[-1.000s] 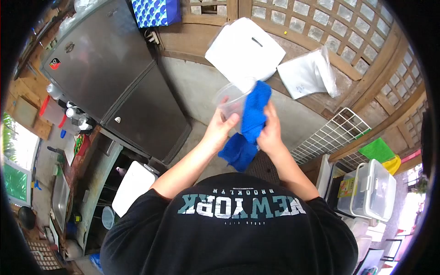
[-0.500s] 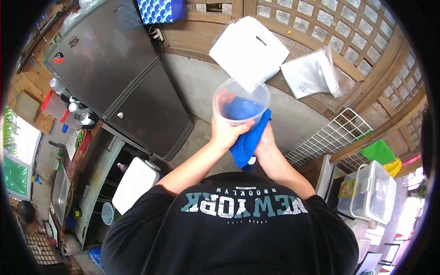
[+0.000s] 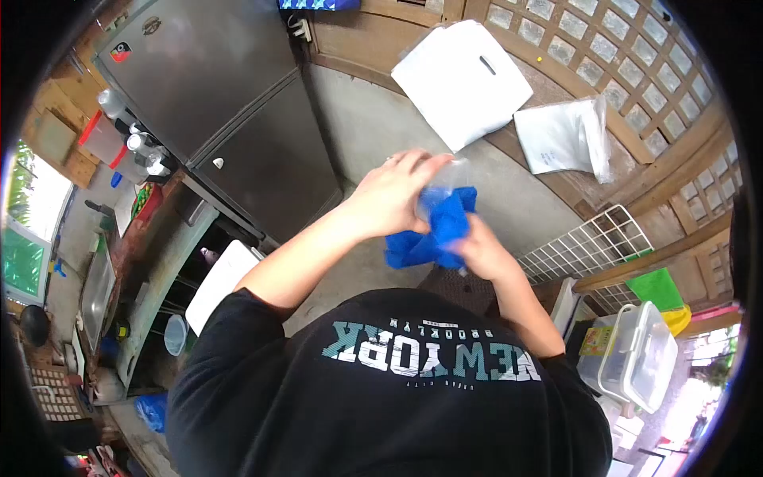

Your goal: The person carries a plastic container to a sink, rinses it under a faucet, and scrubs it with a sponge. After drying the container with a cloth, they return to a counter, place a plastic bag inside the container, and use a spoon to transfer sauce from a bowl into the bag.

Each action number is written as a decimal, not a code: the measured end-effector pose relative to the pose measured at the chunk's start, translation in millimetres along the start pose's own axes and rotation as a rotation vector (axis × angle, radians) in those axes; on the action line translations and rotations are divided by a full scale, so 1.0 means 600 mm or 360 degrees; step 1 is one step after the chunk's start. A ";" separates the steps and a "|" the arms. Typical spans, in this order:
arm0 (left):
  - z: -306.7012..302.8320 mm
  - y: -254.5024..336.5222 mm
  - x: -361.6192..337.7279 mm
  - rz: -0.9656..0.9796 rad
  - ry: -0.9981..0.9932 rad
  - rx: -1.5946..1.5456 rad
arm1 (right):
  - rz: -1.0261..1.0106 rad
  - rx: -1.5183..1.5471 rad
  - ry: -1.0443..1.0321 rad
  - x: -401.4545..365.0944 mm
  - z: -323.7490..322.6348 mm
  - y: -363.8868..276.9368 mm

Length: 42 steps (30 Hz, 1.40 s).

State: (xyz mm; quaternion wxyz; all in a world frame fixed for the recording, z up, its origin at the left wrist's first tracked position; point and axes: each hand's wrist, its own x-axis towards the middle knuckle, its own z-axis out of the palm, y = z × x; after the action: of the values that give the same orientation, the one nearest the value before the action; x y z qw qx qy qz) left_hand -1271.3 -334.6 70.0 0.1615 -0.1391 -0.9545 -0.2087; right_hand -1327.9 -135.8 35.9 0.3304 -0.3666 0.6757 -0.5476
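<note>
A clear plastic container [image 3: 455, 172], tipped on its side and partly hidden, is held in my left hand [image 3: 391, 197], whose fingers reach over its upper side. My right hand [image 3: 482, 248], blurred by motion, grips a blue cloth [image 3: 447, 225] against the container. Part of the cloth hangs down below my left hand. The container's opening cannot be made out clearly.
A grey refrigerator [image 3: 214, 95] stands at the upper left. White plastic bags [image 3: 462, 83] hang on the wooden wall ahead. A white wire rack [image 3: 588, 246] and a clear lidded box [image 3: 636, 358] are at the right. A counter with a sink [image 3: 97, 290] runs along the left.
The container has turned from upright onto its side, and my left hand has moved over it. The cloth has come up against the container with my right hand. The view has shifted slightly.
</note>
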 end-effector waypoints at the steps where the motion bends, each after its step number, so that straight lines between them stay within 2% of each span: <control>1: -0.003 0.007 0.004 0.0153 0.0006 0.0022 | -0.0384 -0.0427 -0.0110 0.005 0.016 -0.019; 3: -0.012 0.019 0.011 0.0458 0.0021 0.0073 | -0.0254 -0.0288 0.0095 0.004 0.018 0.031; 4: -0.023 0.023 0.012 0.0535 -0.0074 0.0034 | -0.0037 0.0064 0.0120 0.004 0.012 0.039; 5: -0.027 0.015 0.011 0.0482 -0.0021 -0.0217 | 0.0180 0.0412 0.0144 0.005 0.000 0.047; 6: -0.030 0.002 0.012 0.0429 0.0037 -0.0464 | 0.0216 0.0414 0.0087 0.009 -0.022 0.089; 7: -0.028 -0.009 0.012 0.0375 0.0094 -0.0710 | -0.0056 -0.0144 0.0102 0.007 -0.020 0.082; 8: 0.006 -0.017 0.013 -0.0535 0.0112 -0.1683 | -0.0332 -0.0706 0.0102 0.000 -0.017 0.067; 9: 0.023 -0.032 0.010 -0.0638 0.0023 -0.1791 | -0.0612 -0.1254 0.0113 -0.004 -0.011 0.051; 10: 0.018 -0.023 0.005 -0.0752 -0.0074 -0.1902 | -0.0013 -0.1016 -0.0045 -0.001 0.002 0.030; 11: 0.015 -0.015 0.001 -0.0869 -0.0175 -0.2011 | -0.0067 -0.1043 0.0030 -0.003 0.016 0.034; 12: 0.017 -0.011 0.005 -0.1136 -0.0219 -0.2096 | -0.0119 -0.1070 0.0103 -0.009 0.029 0.040; 13: 0.024 -0.014 0.007 -0.1134 -0.0265 -0.2090 | -0.0171 -0.1101 0.0174 -0.011 0.041 0.047; 14: 0.033 -0.020 0.007 -0.1133 -0.0307 -0.2087 | -0.0435 -0.0939 0.0246 -0.005 0.052 0.056; 17: 0.062 -0.033 0.014 -0.1283 -0.0324 -0.2137 | 0.0256 -0.0991 -0.0193 0.025 0.069 0.098; 18: 0.070 -0.037 0.018 -0.1350 -0.0315 -0.2158 | 0.0114 -0.1062 -0.0095 0.025 0.070 0.104; 20: 0.087 -0.043 0.019 -0.1147 -0.0313 -0.2082 | -0.0159 -0.1185 0.0109 0.011 0.078 0.112; 23: 0.088 -0.043 0.017 -0.0686 -0.0195 -0.2089 | -0.0016 0.0002 0.0393 -0.007 0.098 0.088; 24: 0.084 -0.045 0.016 -0.0505 -0.0135 -0.2102 | 0.0127 0.0485 0.0414 -0.014 0.089 0.059; 25: 0.084 -0.051 0.016 -0.0360 -0.0071 -0.2133 | 0.0136 0.0767 0.0472 -0.009 0.084 0.055; 27: 0.088 -0.067 0.014 -0.0080 0.0046 -0.2187 | 0.0323 0.0316 0.0436 0.006 0.070 0.053; 28: 0.077 -0.074 0.017 -0.0090 -0.0036 -0.2036 | 0.0262 -0.0008 0.0474 0.013 0.069 0.054; 30: 0.058 -0.071 0.012 -0.0425 -0.0198 -0.1923 | 0.0123 -0.0671 0.0550 0.030 0.062 0.059; 33: 0.030 -0.045 0.020 -0.0888 -0.0415 -0.1849 | -0.0397 -0.0761 0.0556 0.034 0.060 0.107; 34: 0.029 -0.038 0.020 -0.1040 -0.0481 -0.1842 | 0.0080 -0.0935 0.0169 0.045 0.062 0.105; 35: 0.035 -0.034 0.016 -0.1090 -0.0537 -0.1832 | 0.0069 -0.0915 0.0175 0.040 0.074 0.116; 37: 0.043 -0.033 0.021 -0.1155 -0.0630 -0.1793 | -0.0476 -0.1116 0.0506 0.033 0.094 0.166; 39: 0.109 -0.064 0.010 -0.0669 -0.0179 -0.1799 | 0.0248 0.0471 0.0564 0.014 0.085 0.067; 41: 0.138 -0.064 -0.007 -0.0161 0.0331 -0.1801 | 0.0180 0.1302 0.0521 0.018 0.061 0.034; 42: 0.145 -0.074 -0.009 -0.0179 0.0200 -0.1855 | 0.0141 0.1083 0.0593 0.021 0.061 0.055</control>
State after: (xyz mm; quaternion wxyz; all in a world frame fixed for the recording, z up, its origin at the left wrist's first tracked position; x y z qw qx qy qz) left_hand -1302.8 -336.2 -22.5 0.1034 -0.1415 -0.6768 -0.7150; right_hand -1308.0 -160.6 -3.5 0.3279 -0.1009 0.5191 -0.7828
